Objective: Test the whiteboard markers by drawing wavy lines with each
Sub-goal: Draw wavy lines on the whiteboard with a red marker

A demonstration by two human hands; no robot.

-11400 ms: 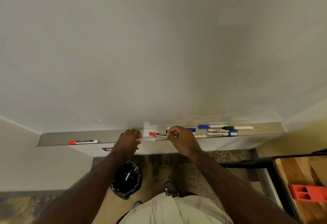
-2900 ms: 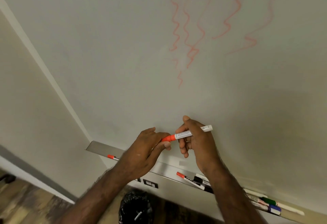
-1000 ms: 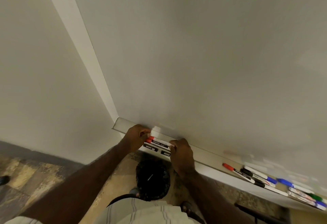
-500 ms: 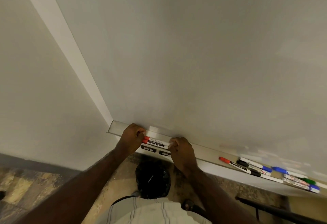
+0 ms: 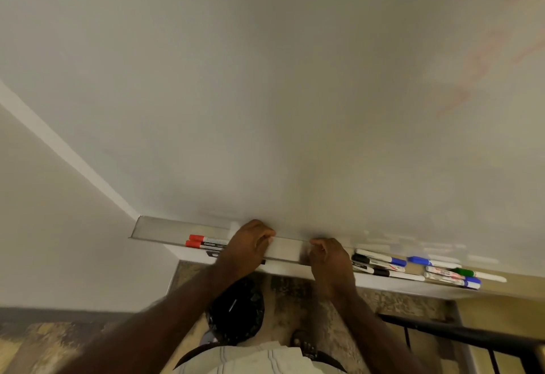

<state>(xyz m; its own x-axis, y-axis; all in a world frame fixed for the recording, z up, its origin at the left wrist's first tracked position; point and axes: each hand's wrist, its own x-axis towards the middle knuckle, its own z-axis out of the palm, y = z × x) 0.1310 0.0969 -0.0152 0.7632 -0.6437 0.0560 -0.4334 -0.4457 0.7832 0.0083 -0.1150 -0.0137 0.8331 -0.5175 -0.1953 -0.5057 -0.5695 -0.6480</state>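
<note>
Whiteboard markers: slim cylindrical barrels, white with printed labels, coloured caps. Two red-capped markers (image 5: 206, 242) lie side by side near the left end of the marker tray (image 5: 284, 251), caps pointing left. A cluster lies well to the right on the tray: black-capped markers (image 5: 380, 269), blue-capped markers (image 5: 424, 261), one green-capped marker (image 5: 472, 273). Tray: long, shallow, dull metal ledge along the foot of the whiteboard (image 5: 265, 93), a smooth pale panel with faint blurred red strokes at upper right. Left hand (image 5: 250, 245) and right hand (image 5: 327, 258) rest on the tray between the two groups, apart, fingers curled; whether either grips anything cannot be told. Below the tray: black bin (image 5: 236, 311), mottled floor (image 5: 295, 297).
</note>
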